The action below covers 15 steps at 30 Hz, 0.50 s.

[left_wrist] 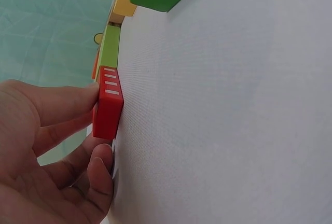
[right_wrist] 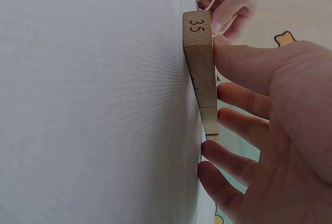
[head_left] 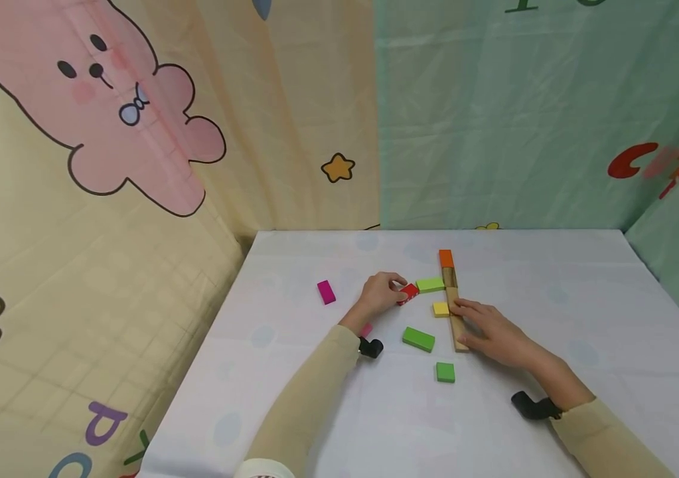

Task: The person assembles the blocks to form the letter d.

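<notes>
My left hand point(head_left: 377, 292) pinches a red block point(head_left: 409, 293) with white stripes between thumb and fingers. In the left wrist view the red block point(left_wrist: 110, 112) sits low over the white surface, its far end right at a light green block point(left_wrist: 109, 45). That light green block point(head_left: 431, 285) points at a row of plain wooden blocks point(head_left: 459, 333), topped by an orange block point(head_left: 445, 258). With fingers loosely spread, my right hand point(head_left: 497, 335) touches the row's right side. The near wooden block point(right_wrist: 197, 29) bears the number 35. A yellow block point(head_left: 441, 309) lies left of the row.
A green block point(head_left: 419, 339) and a smaller green one point(head_left: 445, 372) lie nearer the front. Farther left is a magenta block point(head_left: 326, 292); a pink block point(head_left: 366, 329) is partly hidden by my left wrist. Printed curtains point(head_left: 291, 119) rise behind the white table point(head_left: 524, 425).
</notes>
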### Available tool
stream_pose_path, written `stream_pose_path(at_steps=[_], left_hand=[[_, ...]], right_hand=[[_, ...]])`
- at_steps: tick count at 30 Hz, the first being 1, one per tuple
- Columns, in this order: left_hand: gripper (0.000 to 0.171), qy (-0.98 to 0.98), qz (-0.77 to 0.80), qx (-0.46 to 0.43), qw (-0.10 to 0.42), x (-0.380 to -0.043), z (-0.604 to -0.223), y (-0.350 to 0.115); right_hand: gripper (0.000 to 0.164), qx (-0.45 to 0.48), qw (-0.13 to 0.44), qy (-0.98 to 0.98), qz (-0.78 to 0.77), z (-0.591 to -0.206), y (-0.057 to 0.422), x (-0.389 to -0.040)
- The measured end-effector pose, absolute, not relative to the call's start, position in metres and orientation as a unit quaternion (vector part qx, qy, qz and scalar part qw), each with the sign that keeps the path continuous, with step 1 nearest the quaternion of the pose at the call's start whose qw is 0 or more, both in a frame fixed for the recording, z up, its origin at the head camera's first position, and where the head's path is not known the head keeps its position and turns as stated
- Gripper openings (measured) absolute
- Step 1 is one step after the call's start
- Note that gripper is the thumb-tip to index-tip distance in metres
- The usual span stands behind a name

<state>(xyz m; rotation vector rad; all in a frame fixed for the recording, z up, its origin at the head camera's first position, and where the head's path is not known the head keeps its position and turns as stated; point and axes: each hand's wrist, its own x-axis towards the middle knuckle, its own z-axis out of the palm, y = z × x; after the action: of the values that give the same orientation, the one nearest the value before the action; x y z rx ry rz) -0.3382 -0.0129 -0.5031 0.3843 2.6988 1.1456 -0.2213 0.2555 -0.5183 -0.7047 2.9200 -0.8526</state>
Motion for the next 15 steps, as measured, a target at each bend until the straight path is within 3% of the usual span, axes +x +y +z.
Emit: stream_pose_path(at_steps=[15], left_hand=[[0.023, 0.905, 0.391, 0.141, 0.087, -0.3397, -0.5020, -0.0175]], right_hand=[[0.070, -0.218, 0.019, 0.936, -0.276, -0.5177, 0.2555, -0.2216]])
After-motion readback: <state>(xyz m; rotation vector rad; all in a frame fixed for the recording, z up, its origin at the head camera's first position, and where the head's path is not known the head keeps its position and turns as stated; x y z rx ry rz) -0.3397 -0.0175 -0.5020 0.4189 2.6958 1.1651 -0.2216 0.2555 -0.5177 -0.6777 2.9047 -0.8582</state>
